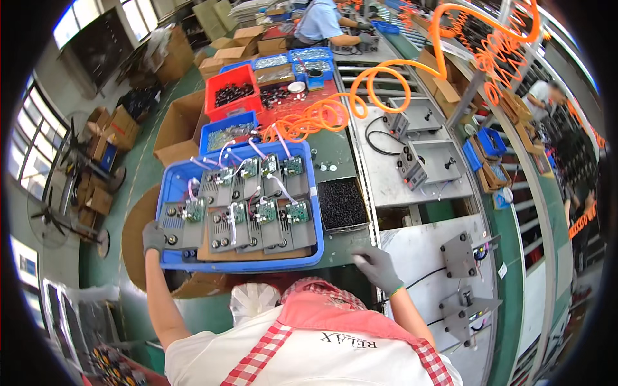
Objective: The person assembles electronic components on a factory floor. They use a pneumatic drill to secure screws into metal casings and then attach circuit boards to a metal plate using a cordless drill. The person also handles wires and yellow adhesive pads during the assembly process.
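Note:
My left hand (153, 237), in a grey glove, is closed on the left rim of a large blue tray (251, 264). Inside the tray stand several grey metal panels (182, 234) fitted with green circuit boards (299, 212), black round parts and pale ribbon cables. Also gloved in grey, my right hand (381, 270) hovers by the bench's right edge, its fingers partly spread and nothing visible in them. Just beyond it is an open box of small black parts (343, 203), beside the tray.
On the line to the right sit metal housings (438, 161) and upright panels (458, 255) with black cables. Coiled orange air hose (302, 125) crosses the bench. Behind the tray are a blue bin (226, 132) and a red bin (233, 90). A co-worker (322, 26) works at the far end.

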Available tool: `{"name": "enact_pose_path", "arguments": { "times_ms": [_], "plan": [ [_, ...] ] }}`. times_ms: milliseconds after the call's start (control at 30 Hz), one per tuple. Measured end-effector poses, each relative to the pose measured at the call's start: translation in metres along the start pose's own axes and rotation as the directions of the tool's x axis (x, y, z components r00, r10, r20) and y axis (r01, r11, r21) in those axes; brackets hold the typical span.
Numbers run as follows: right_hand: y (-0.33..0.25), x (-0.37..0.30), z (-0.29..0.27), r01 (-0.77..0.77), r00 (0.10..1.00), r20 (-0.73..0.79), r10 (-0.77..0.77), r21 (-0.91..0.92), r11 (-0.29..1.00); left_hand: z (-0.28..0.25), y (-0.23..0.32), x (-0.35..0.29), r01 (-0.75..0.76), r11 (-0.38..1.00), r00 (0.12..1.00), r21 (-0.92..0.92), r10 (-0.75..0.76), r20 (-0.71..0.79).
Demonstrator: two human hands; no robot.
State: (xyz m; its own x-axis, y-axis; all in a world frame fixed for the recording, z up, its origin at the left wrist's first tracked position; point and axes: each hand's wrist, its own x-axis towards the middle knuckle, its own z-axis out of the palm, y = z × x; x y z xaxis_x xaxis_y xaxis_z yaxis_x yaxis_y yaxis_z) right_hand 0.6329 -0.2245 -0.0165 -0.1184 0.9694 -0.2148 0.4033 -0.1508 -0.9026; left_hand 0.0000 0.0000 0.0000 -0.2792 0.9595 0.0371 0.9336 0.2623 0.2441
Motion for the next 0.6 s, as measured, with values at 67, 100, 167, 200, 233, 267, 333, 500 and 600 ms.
{"name": "enact_pose_path", "arguments": {
  "times_ms": [67,100,167,200,233,267,333,500,600],
  "plan": [
    [-0.028,0.017,0.013,0.021,0.997,0.077,-0.026,0.067,0.998,-0.037,0.038,-0.046,0.003,0.978,0.986,-0.208,0.032,0.163],
    [-0.042,0.042,0.012,0.189,0.980,0.032,-0.195,0.123,0.974,-0.048,0.087,-0.064,0.071,0.891,0.963,-0.448,0.055,0.263],
    [-0.068,0.060,0.031,0.421,0.903,0.006,-0.429,0.172,0.890,-0.062,0.167,-0.125,0.305,0.719,0.783,-0.625,0.184,0.594],
    [-0.080,0.065,0.030,0.458,0.883,0.041,-0.467,0.145,0.877,-0.047,0.184,-0.139,0.440,0.679,0.617,-0.588,0.247,0.747],
    [-0.088,0.071,0.031,0.499,0.857,0.075,-0.510,0.124,0.858,-0.030,0.201,-0.154,0.613,0.536,0.420,-0.580,0.400,0.814],
    [-0.098,0.075,0.027,0.504,0.838,0.205,-0.506,0.066,0.861,-0.011,0.219,-0.168,0.792,0.423,0.173,-0.440,0.536,0.826],
    [-0.086,0.068,0.015,0.412,0.786,0.406,-0.466,0.218,0.885,0.015,0.248,-0.193,0.797,0.521,-0.115,-0.305,0.627,0.770],
    [-0.016,0.014,-0.004,0.078,0.989,0.026,-0.145,0.742,0.665,-0.025,0.299,-0.178,-0.126,0.710,-0.018,-0.693,0.697,0.717],
    [0.000,-0.019,-0.021,0.170,0.979,-0.205,-0.007,0.795,0.582,0.044,0.258,-0.105,0.249,0.789,0.591,-0.562,0.336,0.733]
  ]
}}
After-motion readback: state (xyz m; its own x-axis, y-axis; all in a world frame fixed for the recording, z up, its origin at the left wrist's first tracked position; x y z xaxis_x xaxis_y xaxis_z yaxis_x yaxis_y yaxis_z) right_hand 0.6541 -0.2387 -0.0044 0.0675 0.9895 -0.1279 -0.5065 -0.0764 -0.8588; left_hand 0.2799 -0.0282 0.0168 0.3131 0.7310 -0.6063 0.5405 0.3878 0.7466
